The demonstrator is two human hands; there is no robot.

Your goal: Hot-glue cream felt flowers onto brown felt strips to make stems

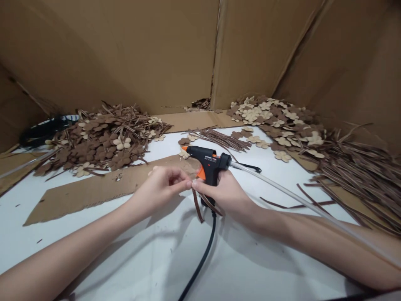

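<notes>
My right hand [230,188] is wrapped round a black and orange glue gun [202,154], its orange nozzle pointing left and a long clear glue stick [269,180] running out of its back. Thumb and fingertips of my left hand [164,182] are pinched together and meet my right thumb. A thin brown strip [197,205] hangs from between the two hands, its two ends dangling apart. Just under the nozzle a cream flower piece [184,154] shows; whether the left fingers touch it is hidden.
A cardboard strip [84,196] lies on the white table. Piles of brown and cream flowers stand at left [103,142] and right [282,117]. Loose brown strips [360,175] fill the right side. A black cord [202,259] runs toward me. Cardboard walls [125,54] enclose the table.
</notes>
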